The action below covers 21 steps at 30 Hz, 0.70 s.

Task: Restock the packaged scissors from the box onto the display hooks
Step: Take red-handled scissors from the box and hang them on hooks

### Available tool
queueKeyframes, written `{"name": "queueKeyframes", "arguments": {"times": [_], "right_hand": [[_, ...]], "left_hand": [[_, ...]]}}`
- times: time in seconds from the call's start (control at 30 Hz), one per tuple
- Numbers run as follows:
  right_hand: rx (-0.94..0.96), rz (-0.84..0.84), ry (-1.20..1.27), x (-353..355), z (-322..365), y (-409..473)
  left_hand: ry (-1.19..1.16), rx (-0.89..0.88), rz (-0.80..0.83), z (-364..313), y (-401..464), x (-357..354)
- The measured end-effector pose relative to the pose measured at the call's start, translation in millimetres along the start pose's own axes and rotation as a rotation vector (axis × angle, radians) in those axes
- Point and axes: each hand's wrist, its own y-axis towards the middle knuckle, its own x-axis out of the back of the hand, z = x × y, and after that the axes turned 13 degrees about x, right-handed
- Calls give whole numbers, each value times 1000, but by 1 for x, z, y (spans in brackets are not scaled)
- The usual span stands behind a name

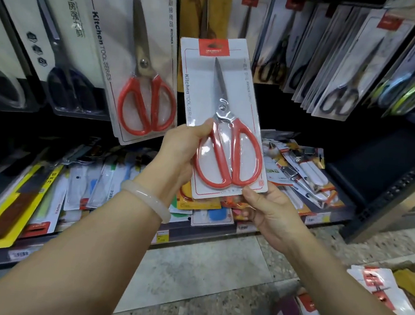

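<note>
Both hands hold one red-handled scissors pack (223, 118) upright. The left hand (179, 152) pinches its left edge; the right hand (269, 213) grips its bottom corner. A matching hung pack (135, 58) sits just above the left hand.

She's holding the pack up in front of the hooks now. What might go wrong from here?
1. The scissors pack is held only at its bottom end by the left hand and right hand, so the top may wobble when aimed at a hook.
2. The hanging red scissors sit close on its left; a bump could swing them.
3. If dropped, it would likely land among the loose packs on the lower shelf.
</note>
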Motion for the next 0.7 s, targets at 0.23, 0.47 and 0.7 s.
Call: {"name": "queueKeyframes", "arguments": {"times": [0.23, 0.47, 0.7], "right_hand": [[82, 7, -16, -1, -2, 2], [65, 9, -26, -2, 3, -1], [119, -25, 151, -10, 12, 0]], "left_hand": [[-24, 15, -3, -5, 1, -2], [48, -40, -49, -3, 1, -4], [-47, -86, -108, 2, 5, -18]]}}
